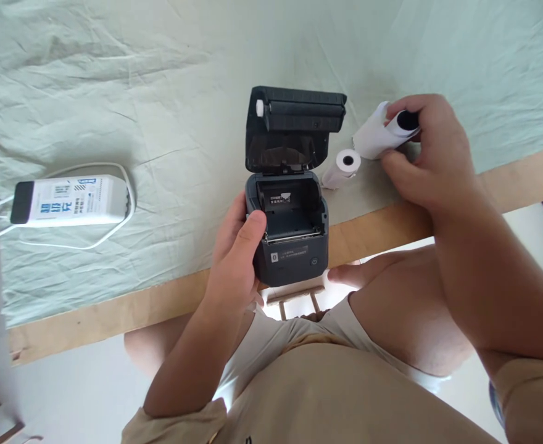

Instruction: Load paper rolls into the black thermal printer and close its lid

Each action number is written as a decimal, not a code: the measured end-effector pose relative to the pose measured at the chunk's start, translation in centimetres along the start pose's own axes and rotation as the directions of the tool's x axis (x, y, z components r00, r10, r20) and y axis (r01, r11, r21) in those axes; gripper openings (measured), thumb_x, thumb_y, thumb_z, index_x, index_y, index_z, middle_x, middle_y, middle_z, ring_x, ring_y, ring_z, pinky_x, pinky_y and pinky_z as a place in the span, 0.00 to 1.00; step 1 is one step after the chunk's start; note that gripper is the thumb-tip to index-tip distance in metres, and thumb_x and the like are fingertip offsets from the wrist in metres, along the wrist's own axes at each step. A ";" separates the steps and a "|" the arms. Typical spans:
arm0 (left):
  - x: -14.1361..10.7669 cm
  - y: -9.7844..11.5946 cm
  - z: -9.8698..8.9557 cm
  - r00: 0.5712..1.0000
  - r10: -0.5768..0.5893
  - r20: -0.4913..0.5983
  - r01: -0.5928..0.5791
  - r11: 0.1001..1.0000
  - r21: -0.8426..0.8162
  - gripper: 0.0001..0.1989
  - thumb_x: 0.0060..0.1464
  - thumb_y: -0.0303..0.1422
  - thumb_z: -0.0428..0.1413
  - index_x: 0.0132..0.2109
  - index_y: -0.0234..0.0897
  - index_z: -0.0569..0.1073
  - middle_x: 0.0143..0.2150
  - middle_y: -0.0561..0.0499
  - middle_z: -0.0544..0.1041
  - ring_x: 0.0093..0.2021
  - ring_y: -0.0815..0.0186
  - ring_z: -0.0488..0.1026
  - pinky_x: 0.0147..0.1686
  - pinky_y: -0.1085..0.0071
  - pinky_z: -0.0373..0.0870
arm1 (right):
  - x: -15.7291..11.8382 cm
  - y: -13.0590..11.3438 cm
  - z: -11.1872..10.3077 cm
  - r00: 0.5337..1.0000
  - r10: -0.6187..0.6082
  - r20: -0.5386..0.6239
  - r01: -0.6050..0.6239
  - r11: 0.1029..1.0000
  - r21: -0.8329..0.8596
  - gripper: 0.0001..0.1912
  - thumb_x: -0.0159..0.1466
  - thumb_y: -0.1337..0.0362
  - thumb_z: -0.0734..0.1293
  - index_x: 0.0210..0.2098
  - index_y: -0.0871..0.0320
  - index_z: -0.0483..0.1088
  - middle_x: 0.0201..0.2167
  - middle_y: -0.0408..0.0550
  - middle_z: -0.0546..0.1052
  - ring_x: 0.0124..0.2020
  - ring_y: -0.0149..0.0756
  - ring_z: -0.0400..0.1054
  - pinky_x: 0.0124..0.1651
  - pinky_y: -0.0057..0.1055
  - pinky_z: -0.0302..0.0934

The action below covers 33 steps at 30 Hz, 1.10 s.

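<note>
My left hand (pixel 237 253) is closed around the side of a dark portable label printer (pixel 287 259), its thumb on the rim of the paper bay. The printer's lid (pixel 294 123) stands open, with a black roller and a white gear on it. No roll shows inside the bay. To the right, my right hand (pixel 431 145) has thumb and fingers around a white paper roll (pixel 394 132) with a dark core. Part of that roll is hidden behind the fingers. A smaller white paper roll (pixel 345 165) stands between the printer and my right hand.
A white power strip (pixel 79 200) with white cables lies on the left of the table. Pale green cloth (pixel 169 123) covers the tabletop. The wooden table edge (pixel 114 311) runs just in front of my legs.
</note>
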State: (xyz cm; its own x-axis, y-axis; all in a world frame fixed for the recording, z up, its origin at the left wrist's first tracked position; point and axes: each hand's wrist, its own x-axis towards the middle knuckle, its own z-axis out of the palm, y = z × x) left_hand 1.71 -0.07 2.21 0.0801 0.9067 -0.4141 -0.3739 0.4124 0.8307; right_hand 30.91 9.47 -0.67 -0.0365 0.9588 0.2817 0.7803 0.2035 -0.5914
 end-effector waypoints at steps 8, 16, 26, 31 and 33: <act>-0.2 0.2 0.0 0.999 -0.025 -0.019 0.026 0.999 0.022 0.24 0.68 0.50 0.64 0.64 0.46 0.76 0.43 0.47 0.87 0.43 0.50 0.90 0.24 0.67 0.84 | 0.1 -0.4 0.0 0.999 0.039 -0.017 -0.039 0.999 -0.017 0.29 0.62 0.68 0.76 0.62 0.49 0.73 0.56 0.58 0.80 0.50 0.46 0.75 0.52 0.46 0.73; -0.1 0.4 0.0 0.999 -0.035 0.000 0.035 0.999 0.038 0.28 0.66 0.54 0.65 0.64 0.44 0.77 0.43 0.46 0.87 0.39 0.50 0.90 0.27 0.64 0.86 | -0.1 -0.2 0.0 0.999 0.045 0.019 -0.044 0.999 -0.029 0.33 0.61 0.71 0.73 0.66 0.50 0.73 0.57 0.58 0.81 0.52 0.46 0.77 0.54 0.47 0.75; -0.2 0.5 0.3 0.999 -0.041 -0.019 0.041 0.999 0.027 0.21 0.69 0.50 0.63 0.60 0.44 0.78 0.39 0.48 0.86 0.38 0.52 0.89 0.19 0.70 0.78 | 0.6 -0.1 0.4 0.997 0.064 -0.031 -0.068 0.986 -0.150 0.27 0.62 0.67 0.79 0.60 0.51 0.78 0.51 0.54 0.77 0.51 0.46 0.75 0.61 0.52 0.74; -0.1 0.2 0.4 0.998 -0.009 -0.069 0.011 1.000 0.022 0.23 0.67 0.49 0.65 0.63 0.44 0.79 0.43 0.47 0.87 0.46 0.50 0.89 0.31 0.66 0.86 | -0.1 -1.9 -1.0 0.946 -0.095 -0.309 0.150 0.976 0.158 0.29 0.67 0.61 0.77 0.66 0.52 0.74 0.62 0.53 0.78 0.52 0.45 0.78 0.46 0.42 0.70; -0.1 0.0 0.3 0.996 0.012 -0.085 -0.010 1.000 0.019 0.24 0.65 0.48 0.68 0.63 0.44 0.80 0.45 0.47 0.88 0.48 0.49 0.89 0.34 0.65 0.87 | -1.1 -4.0 -1.1 0.944 -0.100 -0.315 0.231 0.881 0.414 0.22 0.69 0.51 0.77 0.61 0.47 0.78 0.60 0.46 0.80 0.64 0.54 0.75 0.50 0.44 0.68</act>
State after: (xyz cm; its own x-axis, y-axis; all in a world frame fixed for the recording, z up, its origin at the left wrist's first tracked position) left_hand 2.01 -0.11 2.42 -0.0033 0.9008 -0.4342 -0.3566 0.4046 0.8421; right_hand 28.46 7.34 2.21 0.0841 0.8223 0.5628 0.4206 0.4827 -0.7682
